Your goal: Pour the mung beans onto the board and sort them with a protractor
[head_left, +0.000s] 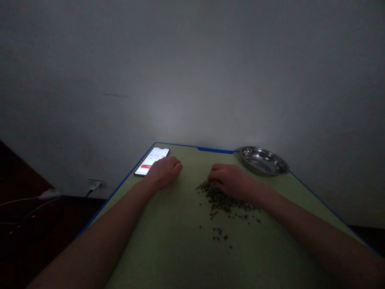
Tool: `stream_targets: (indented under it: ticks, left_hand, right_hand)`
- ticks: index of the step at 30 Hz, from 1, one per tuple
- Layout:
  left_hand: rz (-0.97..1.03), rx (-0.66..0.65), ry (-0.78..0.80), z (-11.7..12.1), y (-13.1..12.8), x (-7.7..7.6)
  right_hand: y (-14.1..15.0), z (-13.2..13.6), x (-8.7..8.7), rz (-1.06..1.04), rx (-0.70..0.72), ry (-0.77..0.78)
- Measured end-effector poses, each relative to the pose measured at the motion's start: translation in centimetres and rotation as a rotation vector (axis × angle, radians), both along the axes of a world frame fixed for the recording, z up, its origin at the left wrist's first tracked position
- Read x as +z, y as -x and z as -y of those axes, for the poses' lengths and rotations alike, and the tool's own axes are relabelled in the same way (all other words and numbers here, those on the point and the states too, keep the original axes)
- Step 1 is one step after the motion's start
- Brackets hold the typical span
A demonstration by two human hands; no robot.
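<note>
Dim room, grey wall, green table with blue edge. Left to right: one lit phone, partly hidden by left hand, curled into fist; one pale pointed thing by right hand, fingers bent, cannot tell if gripping; dark granules, too many for counting, scattered beneath; one metal bowl.

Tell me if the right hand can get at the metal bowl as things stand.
Probably yes. The right hand is at the small dark bits, and the metal bowl sits a little beyond it, toward the table's far right corner; nothing visible stands between them.
</note>
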State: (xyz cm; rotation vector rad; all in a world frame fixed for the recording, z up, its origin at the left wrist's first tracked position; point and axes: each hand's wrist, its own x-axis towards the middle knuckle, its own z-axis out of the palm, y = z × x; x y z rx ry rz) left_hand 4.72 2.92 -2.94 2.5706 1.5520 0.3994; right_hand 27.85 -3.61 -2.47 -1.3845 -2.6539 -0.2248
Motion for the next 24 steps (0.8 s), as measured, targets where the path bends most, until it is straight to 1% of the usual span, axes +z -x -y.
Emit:
stream_targets:
  ticks: [2, 5, 9, 11, 13, 15, 18, 20, 22, 24]
  left_hand:
    - [-0.001, -0.003, 0.006, -0.1, 0.0, -0.1]
    - [-0.006, 0.005, 0.015, -0.1, 0.0, -0.1]
    - [-0.016, 0.007, 0.027, -0.2, 0.1, -0.1]
    - [-0.026, 0.008, 0.031, -0.2, 0.2, -0.1]
    - [-0.028, 0.001, 0.032, -0.2, 0.2, -0.2]
    - [-0.021, -0.007, 0.03, -0.3, 0.1, -0.4]
    - [-0.012, -0.007, 0.033, -0.4, 0.1, -0.6]
    - [-0.012, -0.005, 0.031, -0.4, 0.0, -0.7]
    - [-0.01, -0.006, 0.032, -0.4, 0.0, -0.7]
    - [-0.004, -0.011, 0.039, -0.4, 0.0, -0.7]
  right_hand:
    - [-0.4, 0.0, 0.6, -0.002, -0.004, -0.003]
    - [-0.5, -1.2, 1.0, -0.01, -0.047, -0.034]
    - [-0.5, -3.6, 0.5, -0.009, -0.136, -0.076]
    - [-0.9, -4.2, 0.1, -0.001, -0.166, -0.082]
    - [-1.4, -4.1, -0.3, 0.011, -0.175, -0.077]
    - [-2.0, -3.1, -0.4, 0.024, -0.162, -0.063]
    - [-2.8, -1.1, 0.0, 0.042, -0.122, -0.032]
    - [-3.2, -0.3, 0.6, 0.046, -0.115, -0.024]
    - [-3.8, -0.5, 1.2, 0.037, -0.14, -0.038]
    - [-4.5, -1.4, 1.7, 0.022, -0.191, -0.066]
